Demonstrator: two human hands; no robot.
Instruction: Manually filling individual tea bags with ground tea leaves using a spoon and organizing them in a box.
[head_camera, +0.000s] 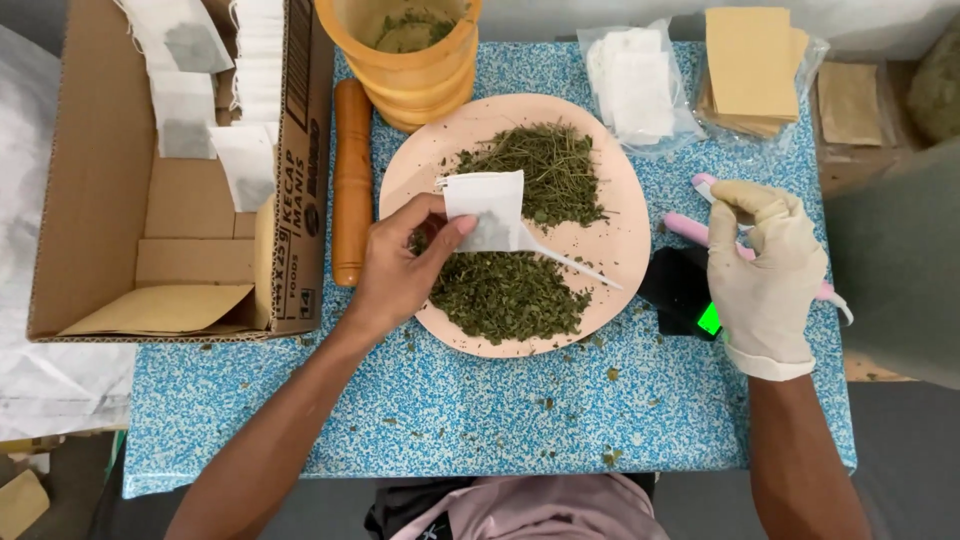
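My left hand is bare and holds a small white paper pouch over a peach plate heaped with dried green herbs. A thin white scoop handle sticks out from under the pouch toward the right. My right hand wears a cream glove and grips a pink hand-held tool, just above a small black scale with a green display.
An open cardboard box at the left holds several filled white pouches. A wooden pestle and orange mortar stand behind the plate. Bags of white pouches and tan envelopes lie at the back right. Herb crumbs dot the blue speckled table.
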